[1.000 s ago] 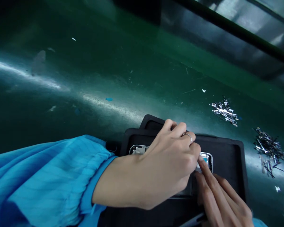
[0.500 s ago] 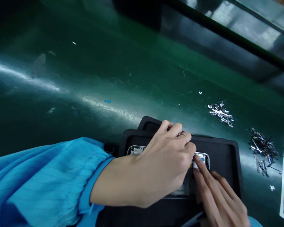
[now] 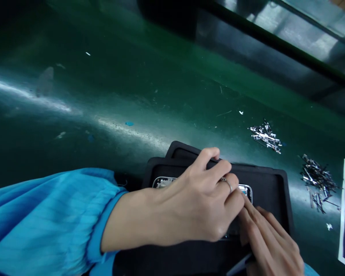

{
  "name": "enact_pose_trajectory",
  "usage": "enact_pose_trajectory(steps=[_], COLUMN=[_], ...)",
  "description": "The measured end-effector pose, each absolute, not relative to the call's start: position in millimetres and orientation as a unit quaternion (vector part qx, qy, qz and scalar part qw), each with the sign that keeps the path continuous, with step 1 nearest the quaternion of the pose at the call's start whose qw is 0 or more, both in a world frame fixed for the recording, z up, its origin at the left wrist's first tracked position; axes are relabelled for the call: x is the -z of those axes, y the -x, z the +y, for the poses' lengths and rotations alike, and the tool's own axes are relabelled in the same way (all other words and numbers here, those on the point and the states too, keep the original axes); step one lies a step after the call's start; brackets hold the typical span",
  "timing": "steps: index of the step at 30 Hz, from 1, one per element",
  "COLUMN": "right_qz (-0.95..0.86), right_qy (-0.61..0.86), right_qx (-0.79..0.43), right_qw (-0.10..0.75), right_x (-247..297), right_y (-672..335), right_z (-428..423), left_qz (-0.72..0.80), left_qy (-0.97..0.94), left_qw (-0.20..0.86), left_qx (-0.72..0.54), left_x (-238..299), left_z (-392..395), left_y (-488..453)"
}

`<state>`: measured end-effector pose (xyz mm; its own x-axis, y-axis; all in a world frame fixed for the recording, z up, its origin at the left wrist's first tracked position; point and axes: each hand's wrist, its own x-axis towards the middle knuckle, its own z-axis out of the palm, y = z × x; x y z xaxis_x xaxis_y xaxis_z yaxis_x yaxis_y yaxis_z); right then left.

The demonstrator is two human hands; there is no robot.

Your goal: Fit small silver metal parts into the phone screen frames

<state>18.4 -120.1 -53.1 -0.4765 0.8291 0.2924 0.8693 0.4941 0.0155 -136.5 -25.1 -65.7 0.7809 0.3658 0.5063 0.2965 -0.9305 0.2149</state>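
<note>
Left hand (image 3: 201,203) arches over the device (image 3: 163,181) in the tray (image 3: 271,199), beside the right hand (image 3: 271,241). Whether their fingers grip, I can't tell.

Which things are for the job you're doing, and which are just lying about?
Seem part of the job:
open phone-like device, under the left hand
black tray it lies in
slim grey tool by the right hand

Seem to be just lying about:
blue scrap
white scrap

Can't tell, maybe parts:
shiny pile
darker pile
</note>
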Motion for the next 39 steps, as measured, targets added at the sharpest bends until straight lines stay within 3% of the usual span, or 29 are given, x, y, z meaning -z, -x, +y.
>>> enact_pose_trajectory(steps=[11, 20, 39], right_qz=[-0.867, -0.874, -0.879], right_qy=[0.486, 0.47, 0.463], right_qx=[0.092, 0.119, 0.104], right_qw=[0.064, 0.045, 0.044], right_x=[58, 59, 53], right_y=[-17, -20, -21], right_z=[-126, -126, -119], left_qz=[0.162, 0.283, 0.259], left_qy=[-0.927, -0.92, -0.932], left_qw=[0.042, 0.183, 0.179], left_qx=[-0.336, -0.198, -0.181], left_x=[74, 66, 64], left_z=[-29, -28, -24], left_y=[140, 140, 141])
